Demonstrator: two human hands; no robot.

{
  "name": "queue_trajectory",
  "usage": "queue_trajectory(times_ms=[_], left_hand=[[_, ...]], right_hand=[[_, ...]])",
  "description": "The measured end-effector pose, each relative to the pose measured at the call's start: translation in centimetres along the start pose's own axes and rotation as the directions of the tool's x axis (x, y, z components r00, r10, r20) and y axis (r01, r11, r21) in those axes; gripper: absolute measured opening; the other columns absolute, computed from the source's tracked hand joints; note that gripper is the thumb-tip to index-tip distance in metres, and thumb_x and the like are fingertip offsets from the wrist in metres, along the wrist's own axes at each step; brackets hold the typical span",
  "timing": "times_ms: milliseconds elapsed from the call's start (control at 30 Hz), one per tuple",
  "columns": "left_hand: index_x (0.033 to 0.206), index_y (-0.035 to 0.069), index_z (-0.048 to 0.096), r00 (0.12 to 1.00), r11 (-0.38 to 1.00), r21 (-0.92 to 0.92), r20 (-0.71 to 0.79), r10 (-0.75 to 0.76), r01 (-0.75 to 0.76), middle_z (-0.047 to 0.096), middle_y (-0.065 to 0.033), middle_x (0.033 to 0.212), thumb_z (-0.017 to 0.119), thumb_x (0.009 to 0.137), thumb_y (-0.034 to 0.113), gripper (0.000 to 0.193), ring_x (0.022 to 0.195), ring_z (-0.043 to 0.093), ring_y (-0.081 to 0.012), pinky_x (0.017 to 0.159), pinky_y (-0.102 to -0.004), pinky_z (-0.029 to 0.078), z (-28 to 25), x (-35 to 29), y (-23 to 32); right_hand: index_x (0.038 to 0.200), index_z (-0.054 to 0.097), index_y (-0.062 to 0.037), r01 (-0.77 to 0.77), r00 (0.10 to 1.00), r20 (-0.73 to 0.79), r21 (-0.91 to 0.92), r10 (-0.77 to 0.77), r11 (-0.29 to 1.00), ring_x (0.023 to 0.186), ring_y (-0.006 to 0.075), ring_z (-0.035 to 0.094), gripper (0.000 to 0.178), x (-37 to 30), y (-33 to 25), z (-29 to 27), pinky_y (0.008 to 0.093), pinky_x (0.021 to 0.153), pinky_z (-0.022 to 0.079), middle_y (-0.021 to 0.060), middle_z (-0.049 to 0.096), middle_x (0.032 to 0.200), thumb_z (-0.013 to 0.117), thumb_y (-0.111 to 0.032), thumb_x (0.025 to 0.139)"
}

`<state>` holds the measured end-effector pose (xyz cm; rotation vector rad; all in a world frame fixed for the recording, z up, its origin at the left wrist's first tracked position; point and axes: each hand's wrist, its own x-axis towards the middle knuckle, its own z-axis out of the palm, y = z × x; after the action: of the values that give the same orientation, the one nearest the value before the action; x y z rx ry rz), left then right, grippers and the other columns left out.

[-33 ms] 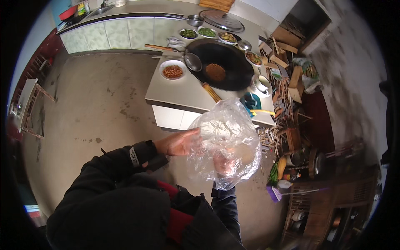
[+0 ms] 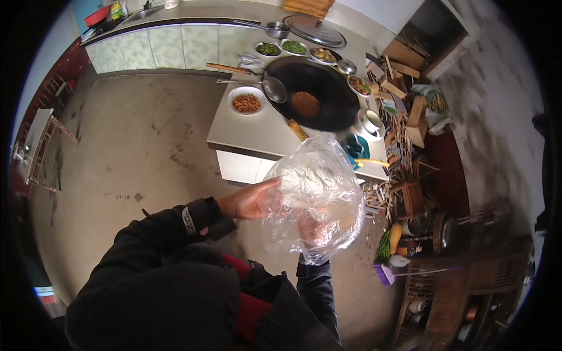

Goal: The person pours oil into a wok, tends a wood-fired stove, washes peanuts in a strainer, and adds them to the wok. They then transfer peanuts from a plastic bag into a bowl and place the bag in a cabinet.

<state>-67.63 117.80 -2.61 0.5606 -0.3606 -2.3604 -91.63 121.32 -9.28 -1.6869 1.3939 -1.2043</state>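
A clear plastic bag (image 2: 325, 181), crinkled and puffed out, is held in front of me between both hands. Something pale shows through its upper part, but I cannot make out what it is. My left hand (image 2: 250, 200) is closed at the bag's left side, thumb on the plastic. Behind or within the film, blurred by it, my right hand (image 2: 314, 228) supports the bag from below with bent fingers. Beyond the bag, a large black wok (image 2: 333, 99) set in the counter holds a reddish-brown heap (image 2: 305, 103).
Left of the wok are a bowl of peanut-like pieces (image 2: 246, 103) and a strainer ladle (image 2: 274, 89). Several dishes of chopped food, such as the greens (image 2: 293, 47), line its far rim. A white mug (image 2: 369, 120) stands at right, near piled firewood (image 2: 404, 137) and a purple broom (image 2: 384, 274).
The counter and its dishes sit very slightly farther right and lower in the view. My hands keep nearly the same hold on the bag.
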Motion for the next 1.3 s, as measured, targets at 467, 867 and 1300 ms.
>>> queue_trajectory(times_ms=[467,867,1300], left_hand=[[0.134,0.001,0.05,0.611,-0.274,0.681,0.732,0.302,-0.68,0.057,-0.0108,0.132,0.049,0.098,0.013,0.038,0.112,0.059,-0.0206,0.095,-0.0319,0.045,-12.2,-2.2,15.5],[0.112,0.01,0.061,0.826,0.973,0.176,-0.52,0.218,-0.147,0.057,-0.001,0.082,0.053,0.099,0.034,0.028,0.073,0.054,-0.0098,0.067,-0.0252,0.051,-10.8,4.9,18.4],[0.131,0.005,0.05,0.994,0.99,0.112,-0.079,-0.074,0.082,0.06,-0.008,0.121,0.054,0.096,0.044,0.053,0.104,0.06,-0.0175,0.094,-0.0339,0.048,-11.4,12.5,17.9]], right_hand=[[0.137,0.045,-0.002,-0.321,0.798,0.535,0.767,0.279,-0.556,0.097,0.0235,0.056,0.043,11.0,-2.2,15.3,0.0341,0.083,0.05,0.0135,0.054,0.124,0.049,-0.015,0.096],[0.134,0.047,-0.0071,-0.691,0.722,0.646,0.658,0.247,0.299,0.081,0.0201,0.053,0.042,16.8,4.9,17.3,0.033,0.069,0.05,0.0092,0.054,0.111,0.055,-0.019,0.094],[0.144,0.036,-0.0134,-0.65,0.759,0.605,0.721,0.24,0.239,0.098,0.0216,0.055,0.058,24.6,0.0,10.6,0.0392,0.086,0.049,0.009,0.054,0.122,0.059,-0.03,0.093]])
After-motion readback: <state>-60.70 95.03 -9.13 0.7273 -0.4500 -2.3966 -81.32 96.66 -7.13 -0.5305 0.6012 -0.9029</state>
